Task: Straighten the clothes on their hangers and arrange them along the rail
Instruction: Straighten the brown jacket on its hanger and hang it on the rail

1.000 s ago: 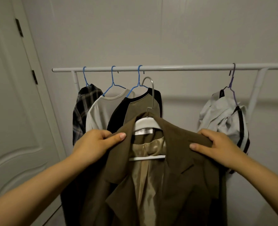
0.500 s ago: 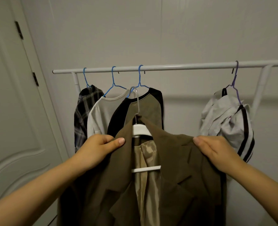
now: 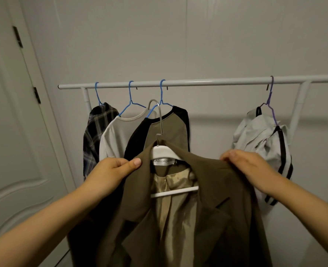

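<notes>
I hold a brown blazer (image 3: 213, 218) on a white hanger (image 3: 164, 154) below the white rail (image 3: 197, 81). My left hand (image 3: 109, 172) grips its left shoulder and my right hand (image 3: 249, 168) grips its right shoulder. The hanger's metal hook (image 3: 156, 114) points up, off the rail, in front of the hung clothes. On the rail's left hang a plaid shirt (image 3: 95, 135), a cream top (image 3: 116, 137) and a black-and-olive top (image 3: 169, 130), all on blue hangers. A crumpled grey garment with black stripes (image 3: 263, 143) hangs on a purple hanger at the right.
A white door (image 3: 11, 132) stands at the left, close to the rail's end. The rail's upright posts (image 3: 300, 112) stand against a plain wall. A bare stretch of rail lies between the black-and-olive top and the grey garment.
The blazer dropped slightly and its hook turned from facing right to facing left. Both hands kept their grip on the shoulders; the right hand shifted to pinch the shoulder edge.
</notes>
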